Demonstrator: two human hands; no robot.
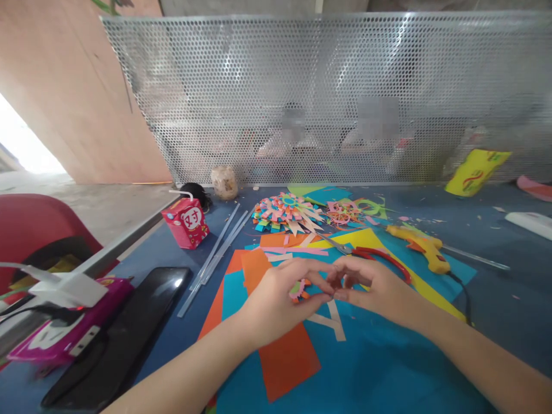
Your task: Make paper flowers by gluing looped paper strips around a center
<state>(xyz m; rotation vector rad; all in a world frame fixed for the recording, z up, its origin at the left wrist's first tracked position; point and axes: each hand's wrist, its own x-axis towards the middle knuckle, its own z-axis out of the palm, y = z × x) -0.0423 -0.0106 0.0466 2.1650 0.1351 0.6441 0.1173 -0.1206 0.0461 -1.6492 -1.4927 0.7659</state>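
Left hand (278,299) and right hand (373,284) are meeting at bunched fingertips over blue paper (379,351); can't tell if they're gripping anything. Paper flower (297,289) is showing between left thumb and fingers, so careless squeezing is risking crumples imo.

A craft workshop by the looks of it, blue table (146,253) strewn with coloured paper (388,362), glue gun (425,247) and scissors (383,254) out on it, perforated screen (267,69) along the table's far edge, people (297,152) beyond the table.
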